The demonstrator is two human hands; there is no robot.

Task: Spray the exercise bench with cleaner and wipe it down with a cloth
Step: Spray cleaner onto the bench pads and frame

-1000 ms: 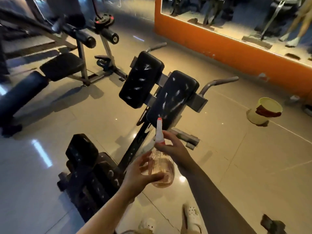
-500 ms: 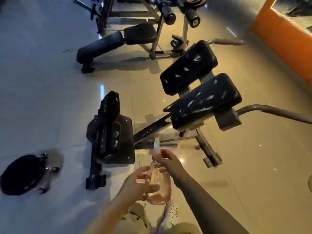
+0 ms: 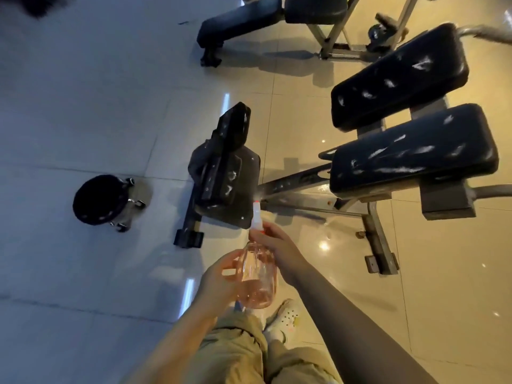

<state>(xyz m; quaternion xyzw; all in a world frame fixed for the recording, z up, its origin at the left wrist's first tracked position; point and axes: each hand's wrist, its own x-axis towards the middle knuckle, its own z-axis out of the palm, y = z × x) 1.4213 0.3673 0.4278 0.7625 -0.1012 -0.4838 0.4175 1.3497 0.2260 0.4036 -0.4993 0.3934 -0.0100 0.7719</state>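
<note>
Both hands are on the clear, pink-tinted plastic spray bottle (image 3: 256,275) just below the centre of the frame. The left hand (image 3: 219,281) cups the rounded body from the left, thumb and fingers curled round it. The right hand (image 3: 277,249) grips the neck, fingers wrapped round it just under the white spray head with its red tip (image 3: 256,214). That nozzle points up the frame, toward the black padded footplate section (image 3: 224,173) of the exercise bench, and there is a faint mist at the tip.

The bench fills the right half of the picture: two black rectangular pads, one in the upper right (image 3: 399,79) and one in the middle right (image 3: 412,153), both streaked with white marks. A dark metal frame beam (image 3: 293,181) joins them to the footplate, which shows white flecks too.

At middle left, a round black stool on small castors (image 3: 101,199) stands on the glossy tiled floor (image 3: 83,120). Along the top edge, another black padded bench (image 3: 249,18) sits on a pale metal frame. At the bottom, khaki trousers (image 3: 243,353) and a white perforated clog (image 3: 285,318).
</note>
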